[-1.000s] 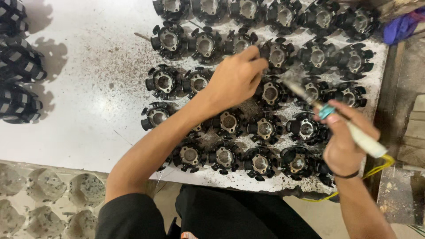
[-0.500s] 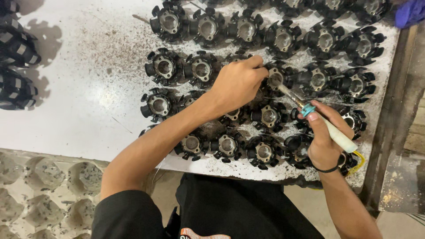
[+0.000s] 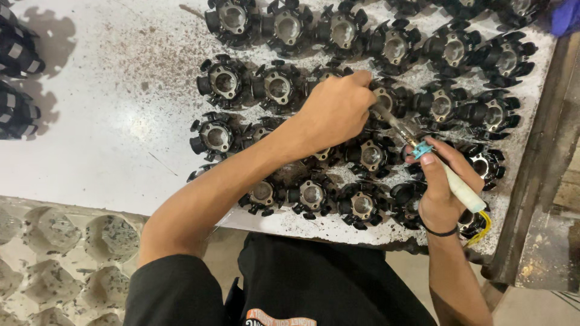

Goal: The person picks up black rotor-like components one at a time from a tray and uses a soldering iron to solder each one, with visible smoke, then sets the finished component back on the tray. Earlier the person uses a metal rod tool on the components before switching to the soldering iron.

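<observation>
Black stator cores (image 3: 368, 154) lie in rows on the white table (image 3: 103, 121). My right hand (image 3: 444, 187) clenches a soldering iron (image 3: 432, 160), its long axis slanting up-left toward the core (image 3: 389, 99) that my left hand (image 3: 335, 115) pinches.

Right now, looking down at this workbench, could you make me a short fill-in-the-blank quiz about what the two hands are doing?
1. The right hand holds a pen-like tool with a ____ handle.
2. The left hand rests on the ____ round parts laid out in rows.
3. The parts lie on a ____ table.
4. The right wrist wears a black ____.

Missing words: white; black; white; band
</observation>
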`<state>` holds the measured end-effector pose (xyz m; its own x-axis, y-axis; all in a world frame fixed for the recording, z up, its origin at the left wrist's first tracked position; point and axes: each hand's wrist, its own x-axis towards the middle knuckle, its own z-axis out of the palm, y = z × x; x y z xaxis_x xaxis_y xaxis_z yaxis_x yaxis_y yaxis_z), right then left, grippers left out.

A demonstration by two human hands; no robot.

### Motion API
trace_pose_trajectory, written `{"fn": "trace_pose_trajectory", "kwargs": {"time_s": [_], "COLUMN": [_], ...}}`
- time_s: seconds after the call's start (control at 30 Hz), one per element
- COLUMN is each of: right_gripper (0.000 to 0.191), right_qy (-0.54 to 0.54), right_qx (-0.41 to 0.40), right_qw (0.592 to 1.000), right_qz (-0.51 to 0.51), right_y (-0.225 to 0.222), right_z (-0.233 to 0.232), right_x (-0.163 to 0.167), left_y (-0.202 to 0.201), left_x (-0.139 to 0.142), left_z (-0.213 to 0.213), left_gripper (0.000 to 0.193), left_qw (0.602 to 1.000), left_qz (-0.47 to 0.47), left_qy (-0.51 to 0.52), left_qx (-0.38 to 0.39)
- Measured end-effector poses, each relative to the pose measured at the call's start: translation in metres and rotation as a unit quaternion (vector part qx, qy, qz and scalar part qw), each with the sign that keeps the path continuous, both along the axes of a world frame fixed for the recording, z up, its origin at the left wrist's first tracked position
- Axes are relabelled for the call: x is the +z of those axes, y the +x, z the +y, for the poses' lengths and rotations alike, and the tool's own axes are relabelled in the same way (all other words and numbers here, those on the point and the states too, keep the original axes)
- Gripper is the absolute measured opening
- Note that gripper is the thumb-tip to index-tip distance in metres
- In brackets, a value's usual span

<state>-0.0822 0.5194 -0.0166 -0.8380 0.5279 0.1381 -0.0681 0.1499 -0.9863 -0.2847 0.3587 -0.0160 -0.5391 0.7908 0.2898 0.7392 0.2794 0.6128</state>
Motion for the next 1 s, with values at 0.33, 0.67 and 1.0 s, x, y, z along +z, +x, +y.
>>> {"fn": "trace_pose_trajectory", "kwargs": {"time_s": [0.33, 0.67, 1.0], "right_gripper": [0.026, 0.025, 0.025], "right_qy": [-0.008, -0.020, -0.034], "right_qx": [-0.025, -0.017, -0.029], "right_qw": [1.000, 0.999, 0.997], "right_qz": [0.010, 0.033, 0.062], "right_y": [0.000, 0.003, 0.000], "right_z": [-0.002, 0.000, -0.001], "right_x": [-0.010, -0.015, -0.016], "left_y": [-0.007, -0.004, -0.004], "left_x": [-0.012, -0.018, -0.014], "left_z": [0.003, 0.006, 0.003], "left_gripper": [0.008, 0.011, 0.011], "left_qw": [0.998, 0.998, 0.998], "left_qz": [-0.014, -0.006, 0.000], "left_qy": [0.053, 0.050, 0.041], "left_qx": [0.020, 0.035, 0.040]}}
